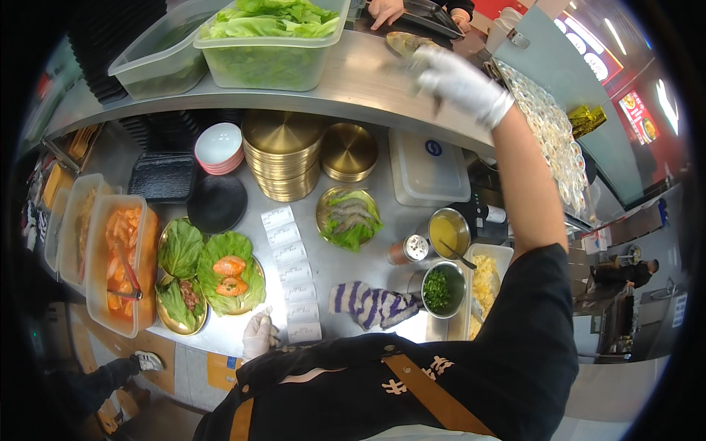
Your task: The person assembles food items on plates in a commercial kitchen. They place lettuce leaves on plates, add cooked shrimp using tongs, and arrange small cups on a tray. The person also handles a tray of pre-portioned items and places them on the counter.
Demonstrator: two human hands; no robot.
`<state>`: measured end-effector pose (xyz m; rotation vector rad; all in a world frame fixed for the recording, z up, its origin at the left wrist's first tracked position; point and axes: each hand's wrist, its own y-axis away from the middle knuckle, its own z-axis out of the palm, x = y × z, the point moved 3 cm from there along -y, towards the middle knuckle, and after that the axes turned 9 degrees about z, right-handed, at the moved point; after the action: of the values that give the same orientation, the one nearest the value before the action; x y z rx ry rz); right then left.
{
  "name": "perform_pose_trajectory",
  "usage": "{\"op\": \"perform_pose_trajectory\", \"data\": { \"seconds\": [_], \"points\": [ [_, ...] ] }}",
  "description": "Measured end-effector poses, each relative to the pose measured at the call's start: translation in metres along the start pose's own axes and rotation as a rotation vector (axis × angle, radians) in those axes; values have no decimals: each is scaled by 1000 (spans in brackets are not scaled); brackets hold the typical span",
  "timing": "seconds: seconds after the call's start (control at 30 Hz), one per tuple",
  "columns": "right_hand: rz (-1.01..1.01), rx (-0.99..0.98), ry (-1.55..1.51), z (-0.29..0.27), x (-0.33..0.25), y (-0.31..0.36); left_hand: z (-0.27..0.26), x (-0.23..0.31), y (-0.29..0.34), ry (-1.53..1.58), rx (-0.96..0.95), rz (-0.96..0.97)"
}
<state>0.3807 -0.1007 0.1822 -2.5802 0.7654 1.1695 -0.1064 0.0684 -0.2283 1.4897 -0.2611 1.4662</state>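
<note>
My right hand, in a white glove, reaches over the raised metal shelf. Its fingers are smeared by motion, close to a brownish oval dish or item. Down at the counter's front edge, my gloved left hand is closed with curled fingers; anything inside is hidden. Just beyond it, a gold plate holds lettuce with two orange, salmon-like pieces. Beside that sit a plate of folded lettuce and one with lettuce and brownish meat. Raw shrimp lie on lettuce on another gold plate.
A receipt strip and striped cloth lie mid-counter. Right are chopped green herbs, yellow sauce and a shaker. Orange food fills a tub. Stacked gold plates stand behind. Another person's hand is across the shelf.
</note>
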Motion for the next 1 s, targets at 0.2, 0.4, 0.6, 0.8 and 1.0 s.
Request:
{"op": "perform_pose_trajectory", "data": {
  "seconds": [0.2,0.4,0.6,0.8,1.0],
  "points": [
    [240,277,620,-134,60,-97,5,5,4,36,69,-71],
    [165,119,1071,-142,109,-179,13,11,9,72,166,-52],
    [400,-16,1078,-152,179,-217,15,9,11,95,240,-71],
    [98,35,997,-167,189,-207,8,5,7,36,196,-9],
    [294,-304,1752,-153,165,-189,10,6,8,25,206,-50]
  ]
}}
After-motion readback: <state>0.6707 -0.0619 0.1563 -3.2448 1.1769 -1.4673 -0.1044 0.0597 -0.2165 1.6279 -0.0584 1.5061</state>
